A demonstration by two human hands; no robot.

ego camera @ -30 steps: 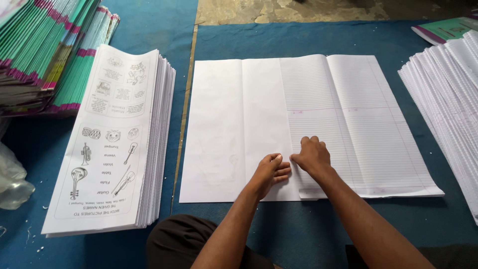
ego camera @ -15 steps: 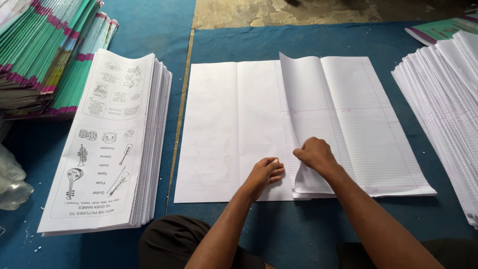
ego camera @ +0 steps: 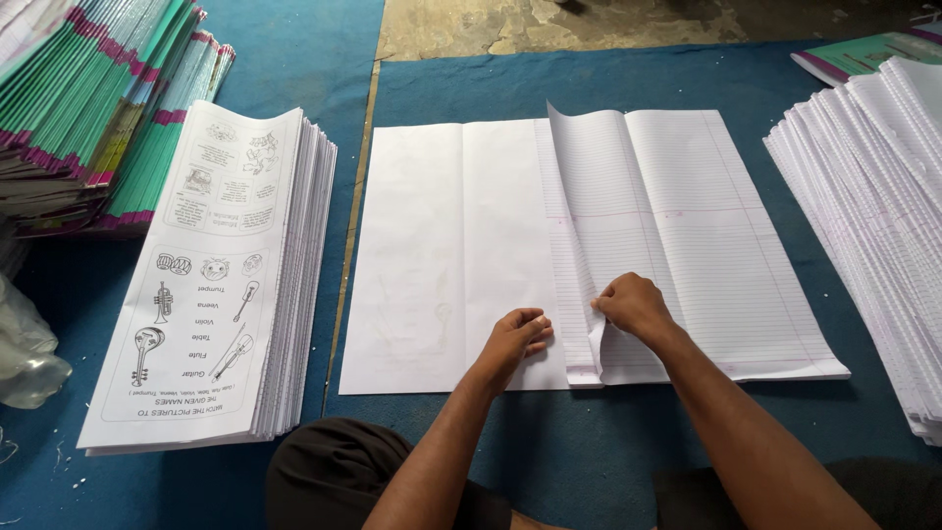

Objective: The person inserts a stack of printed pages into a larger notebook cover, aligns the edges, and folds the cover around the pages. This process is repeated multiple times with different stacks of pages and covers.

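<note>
Both forearms are reaching forward; the left hand (ego camera: 517, 335) is resting curled, palm down, while the right hand (ego camera: 633, 306) is pinching.

ruled stack (ego camera: 873, 196): cut off by right edge
green-edged pile (ego camera: 88, 108): cut off at left/top
plastic bag (ego camera: 25, 353): part out of frame

Ruled sheets (ego camera: 687, 245) lie between the printed stack (ego camera: 211, 285) at left and the paper pile (ego camera: 873, 216) at right.

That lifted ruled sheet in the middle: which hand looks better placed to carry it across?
Probably the right hand: its fingers already pinch the ruled sheet at its raised near edge. The left hand rests flat on the blank sheet beside it, holding nothing.
</note>
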